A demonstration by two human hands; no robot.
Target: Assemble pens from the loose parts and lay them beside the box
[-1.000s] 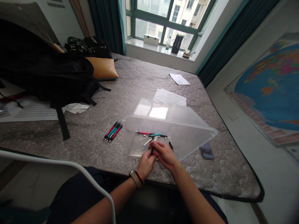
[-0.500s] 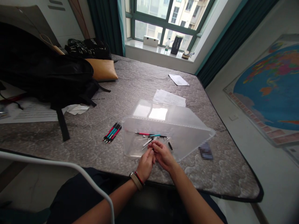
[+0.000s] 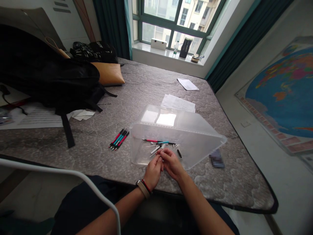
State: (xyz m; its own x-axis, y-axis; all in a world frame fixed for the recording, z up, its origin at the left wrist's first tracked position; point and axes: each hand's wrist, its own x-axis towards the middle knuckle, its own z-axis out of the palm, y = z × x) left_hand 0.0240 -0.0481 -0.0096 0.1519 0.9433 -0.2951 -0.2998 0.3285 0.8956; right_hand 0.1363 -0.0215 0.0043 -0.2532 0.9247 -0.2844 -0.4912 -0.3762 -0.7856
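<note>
My left hand (image 3: 154, 169) and my right hand (image 3: 171, 163) meet at the near edge of a clear plastic bin (image 3: 195, 140) lying on its side. Both have their fingers pinched together; whatever is between them is too small or hidden to name. Just past my fingertips, inside the bin, lie a red and black pen (image 3: 151, 140), a teal and black pen (image 3: 163, 142), several white and metal pen parts (image 3: 156, 149) and a short black piece (image 3: 179, 153). Left of the bin, several red, teal and black pens (image 3: 119, 139) rest side by side in a row.
The patterned mattress (image 3: 139, 81) carries loose papers (image 3: 178, 103) behind the bin and a blurred dark item (image 3: 216, 160) to its right. A black backpack (image 3: 49, 71) and tan pouch (image 3: 109, 73) sit at the left. A white tube (image 3: 80, 176) curves through the lower left foreground.
My fingers have shifted slightly against each other, and a dark bit seen between them before is now hidden. The view has moved a little; the pens and bin stay put.
</note>
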